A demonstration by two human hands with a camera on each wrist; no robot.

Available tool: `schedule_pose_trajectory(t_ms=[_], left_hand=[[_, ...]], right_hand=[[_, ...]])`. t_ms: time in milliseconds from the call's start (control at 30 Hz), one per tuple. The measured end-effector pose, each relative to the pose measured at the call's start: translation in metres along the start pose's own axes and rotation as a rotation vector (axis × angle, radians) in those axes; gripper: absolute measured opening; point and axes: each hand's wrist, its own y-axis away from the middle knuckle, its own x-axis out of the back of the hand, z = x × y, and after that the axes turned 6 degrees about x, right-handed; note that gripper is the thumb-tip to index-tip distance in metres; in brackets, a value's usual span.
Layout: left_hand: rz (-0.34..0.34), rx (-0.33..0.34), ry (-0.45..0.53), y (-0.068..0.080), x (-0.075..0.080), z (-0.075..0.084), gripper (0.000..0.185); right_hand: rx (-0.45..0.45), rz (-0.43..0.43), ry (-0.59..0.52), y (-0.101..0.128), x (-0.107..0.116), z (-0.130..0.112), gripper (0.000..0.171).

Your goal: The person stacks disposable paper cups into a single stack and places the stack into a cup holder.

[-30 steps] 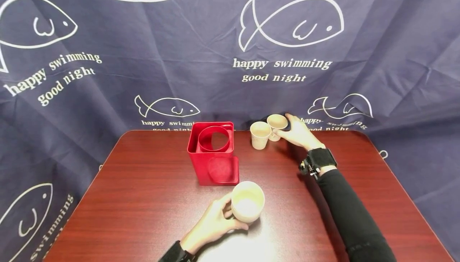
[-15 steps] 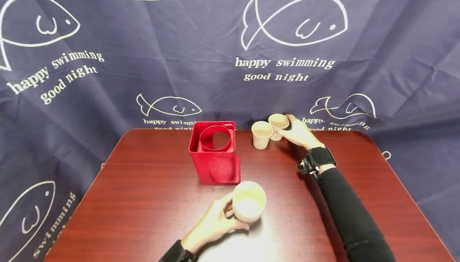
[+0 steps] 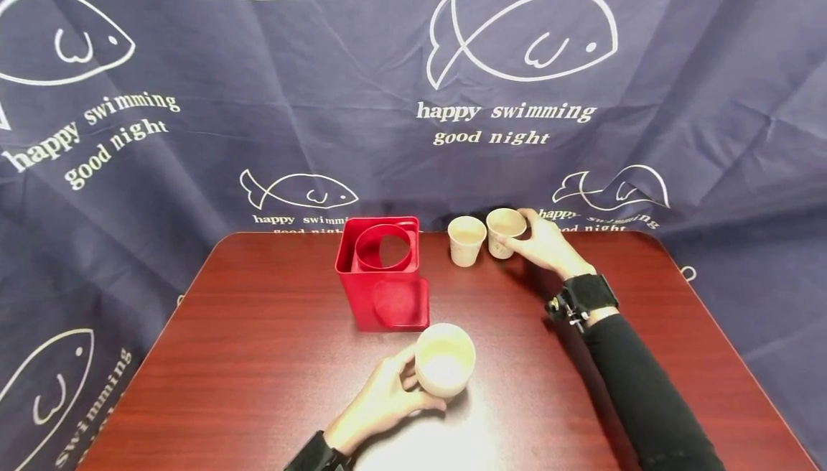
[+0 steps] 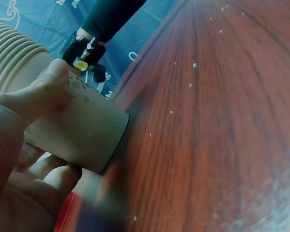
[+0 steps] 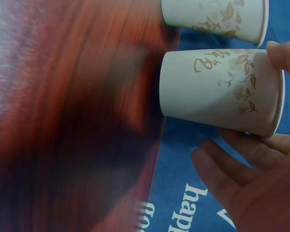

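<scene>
My left hand grips a stack of nested cream paper cups at the near middle of the table; in the left wrist view my thumb lies along the stack, whose ribbed rims show. Near the far table edge, my right hand holds a single paper cup printed with leaves. In the right wrist view that cup sits between my thumb and fingers. A second paper cup stands just left of it, untouched.
A red square holder with a round opening on top and a front slot stands on the dark red table, left of the two cups. A navy fish-print cloth hangs behind and around the table.
My right hand has drawn its cup a little to the right, away from the second cup, and set it more upright. The left hand and its stack stay put.
</scene>
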Motion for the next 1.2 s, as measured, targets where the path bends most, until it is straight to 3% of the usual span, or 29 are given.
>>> schedule_pose_trajectory(t_ms=[233, 833, 1067, 1200], left_hand=[[0.017, 0.001, -0.04, 0.0, 0.001, -0.001, 0.083], [0.016, -0.007, -0.033, -0.003, -0.001, -0.002, 0.084], [-0.001, 0.019, 0.039, -0.003, -0.001, -0.001, 0.084], [0.009, 0.026, 0.024, -0.002, 0.0, -0.001, 0.082]], right_hand=[[0.04, 0.022, -0.013, 0.019, 0.001, -0.01, 0.073], [0.159, 0.038, 0.052, 0.08, 0.023, -0.031, 0.063], [0.219, 0.06, 0.07, 0.103, 0.032, -0.054, 0.067], [0.251, 0.054, 0.072, 0.111, 0.035, -0.071, 0.067]])
